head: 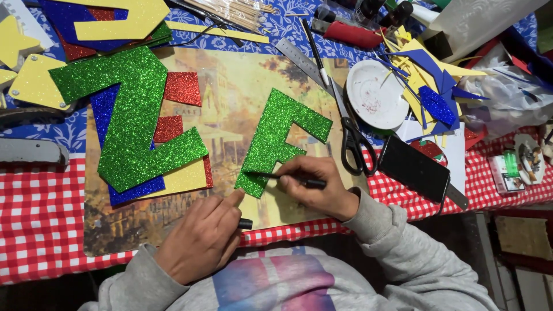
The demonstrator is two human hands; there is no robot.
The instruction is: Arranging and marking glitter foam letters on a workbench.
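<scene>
The green F (280, 144) lies flat on a picture board (230, 103) mid-bench, with the right hand (314, 187) closed around a pen (288, 178) whose tip touches its lower edge. The left hand (201, 236) pins the F's bottom corner with one finger, its other fingers curled around a cap (246, 223). Scissors (352, 141) lie just right, a green Z (129, 115) to the left.

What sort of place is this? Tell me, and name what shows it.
Probably a home craft table. Glitter foam letters, like the green F the right hand marks with a black pen, black scissors, and foam scraps on a checked tablecloth.
</scene>
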